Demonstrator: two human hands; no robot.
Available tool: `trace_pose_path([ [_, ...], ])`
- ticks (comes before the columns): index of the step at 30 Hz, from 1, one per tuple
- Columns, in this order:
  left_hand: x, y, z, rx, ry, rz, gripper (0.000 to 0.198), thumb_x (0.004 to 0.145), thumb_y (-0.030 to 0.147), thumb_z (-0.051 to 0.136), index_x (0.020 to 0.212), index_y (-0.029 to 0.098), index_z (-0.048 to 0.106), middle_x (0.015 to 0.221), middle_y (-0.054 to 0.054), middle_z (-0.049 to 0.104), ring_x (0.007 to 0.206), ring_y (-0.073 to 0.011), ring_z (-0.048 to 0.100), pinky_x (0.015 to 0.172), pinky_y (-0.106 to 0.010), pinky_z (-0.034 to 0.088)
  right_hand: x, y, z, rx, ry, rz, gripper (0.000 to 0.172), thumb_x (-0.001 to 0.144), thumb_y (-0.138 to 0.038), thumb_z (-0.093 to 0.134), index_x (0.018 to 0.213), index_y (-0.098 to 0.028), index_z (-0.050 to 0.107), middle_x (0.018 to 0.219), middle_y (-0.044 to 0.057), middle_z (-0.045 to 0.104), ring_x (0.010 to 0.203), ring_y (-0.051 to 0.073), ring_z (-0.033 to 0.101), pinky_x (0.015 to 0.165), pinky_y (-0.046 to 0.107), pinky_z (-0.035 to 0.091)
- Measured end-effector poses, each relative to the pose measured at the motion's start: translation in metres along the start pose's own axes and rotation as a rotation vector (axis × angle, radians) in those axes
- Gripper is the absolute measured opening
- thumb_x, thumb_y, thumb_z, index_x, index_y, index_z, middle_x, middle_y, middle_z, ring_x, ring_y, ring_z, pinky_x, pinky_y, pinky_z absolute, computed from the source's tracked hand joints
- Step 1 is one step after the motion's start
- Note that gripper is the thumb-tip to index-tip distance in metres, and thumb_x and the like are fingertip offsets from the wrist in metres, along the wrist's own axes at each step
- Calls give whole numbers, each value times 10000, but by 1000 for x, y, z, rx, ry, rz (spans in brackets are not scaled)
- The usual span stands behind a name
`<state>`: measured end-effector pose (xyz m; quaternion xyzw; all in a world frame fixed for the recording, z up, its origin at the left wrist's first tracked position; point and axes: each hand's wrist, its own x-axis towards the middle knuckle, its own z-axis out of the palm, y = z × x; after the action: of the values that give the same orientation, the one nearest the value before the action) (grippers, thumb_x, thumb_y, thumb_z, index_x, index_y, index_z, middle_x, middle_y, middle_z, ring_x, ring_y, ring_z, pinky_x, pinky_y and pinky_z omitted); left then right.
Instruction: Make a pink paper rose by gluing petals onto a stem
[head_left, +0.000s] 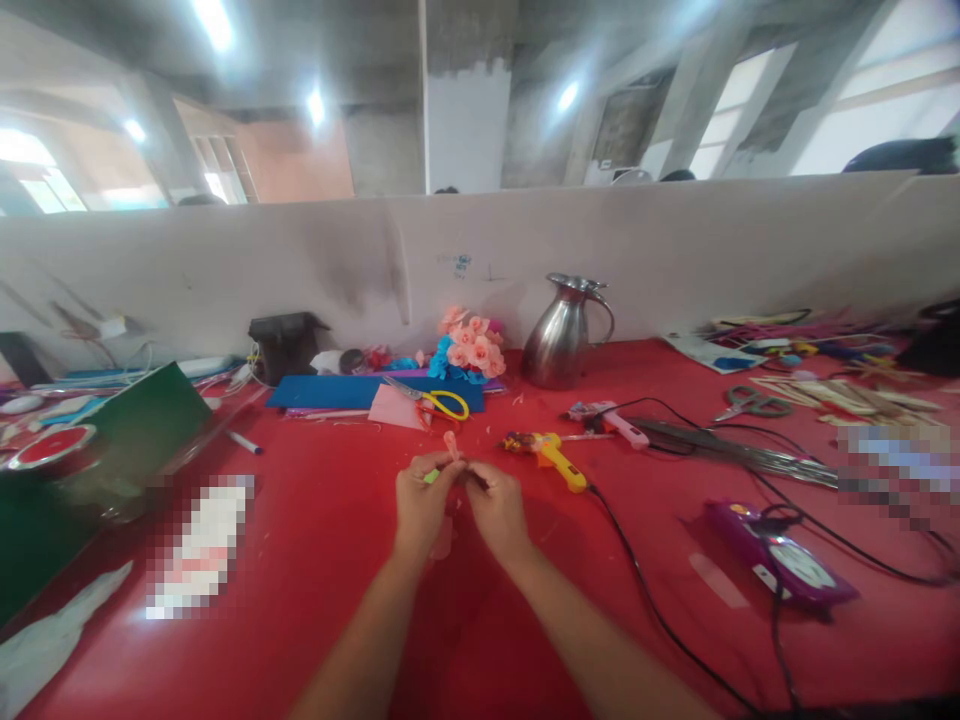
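Both hands meet over the middle of the red table point(322, 600). My left hand point(424, 495) pinches a small pink petal-like piece point(451, 445) that sticks up above the fingertips. A bit of green shows by the left fingers. My right hand point(495, 500) is closed at the same piece, its fingertips touching the left ones; what they grip is partly hidden. Just beyond lie yellow-handled scissors point(448, 404) on a pink sheet point(394, 408). To the right of my hands rests a yellow glue gun point(559, 462).
A bunch of pink and blue flowers point(472, 350) and a steel jug point(559, 335) stand at the back. A pink glue gun point(619, 425), cables, a purple packet point(776, 555) and green-handled scissors point(757, 402) lie right. A green board point(142, 440) leans at left. A white partition point(322, 250) closes the far side.
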<state>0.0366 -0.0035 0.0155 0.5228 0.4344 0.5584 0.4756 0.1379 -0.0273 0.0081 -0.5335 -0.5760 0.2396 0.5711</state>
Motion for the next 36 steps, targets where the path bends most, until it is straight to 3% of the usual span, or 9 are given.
trace_pose_path([
  [11,0,2,1,-116,-53,-82,199,651,285,661,773,139,716,734,-45,693,726,-157,607,733,-267,453,1,0,0,-15,-20,44,187,805,-267,495,770,-195,664,730,32,689,667,178,626,628,277,474],
  [16,1,2,0,-155,-21,-84,184,635,276,669,754,142,712,739,-45,701,738,-162,617,759,-277,455,0,-3,0,-34,35,-28,133,785,-249,530,798,-187,647,783,47,670,709,175,611,618,268,466],
  [20,2,2,-2,-88,24,-76,171,646,266,652,748,142,712,715,-42,705,722,-167,623,730,-273,460,0,-7,-1,-28,70,-42,95,761,-227,552,814,-184,618,834,50,650,743,171,602,625,265,466],
  [26,2,-1,-3,57,59,6,173,654,155,575,740,179,723,760,-38,716,719,-158,633,714,-262,467,1,-8,-3,50,44,-70,189,793,-290,573,957,-205,612,919,52,626,781,163,592,656,270,468],
  [31,-1,-1,-2,103,37,86,173,649,150,554,675,190,720,697,-27,702,668,-146,617,674,-247,464,4,-4,-3,53,59,-90,115,770,-290,612,832,-212,670,835,37,605,750,157,572,643,265,458],
  [36,0,-1,2,18,58,44,151,622,159,567,656,180,712,674,-17,698,653,-147,615,667,-250,468,7,-2,-3,212,30,-18,120,731,-318,648,797,-227,689,836,33,621,769,167,584,675,281,474],
])
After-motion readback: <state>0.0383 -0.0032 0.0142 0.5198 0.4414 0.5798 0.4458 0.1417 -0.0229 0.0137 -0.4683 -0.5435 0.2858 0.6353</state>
